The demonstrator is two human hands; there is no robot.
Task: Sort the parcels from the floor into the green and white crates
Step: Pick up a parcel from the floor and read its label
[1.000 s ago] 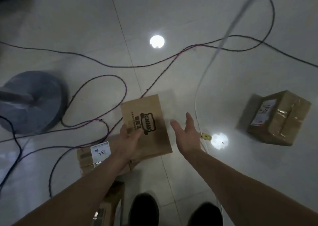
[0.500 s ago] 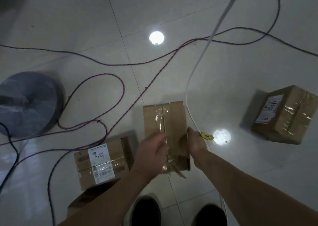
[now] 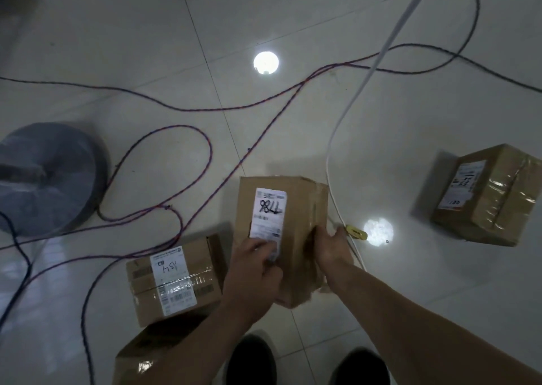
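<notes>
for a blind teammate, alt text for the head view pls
Left hand and right hand hold a cardboard parcel, white label up, over a tiled floor. On it, among cables, lie a labelled box, a half-hidden box and a taped box.

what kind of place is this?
Probably a makeshift indoor sorting or recording room: glossy tiled floor, taped floor parcel beside the held parcel, loose cables trailing across the tiles.

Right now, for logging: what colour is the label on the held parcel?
The label is white, black handwriting; head view.
</notes>
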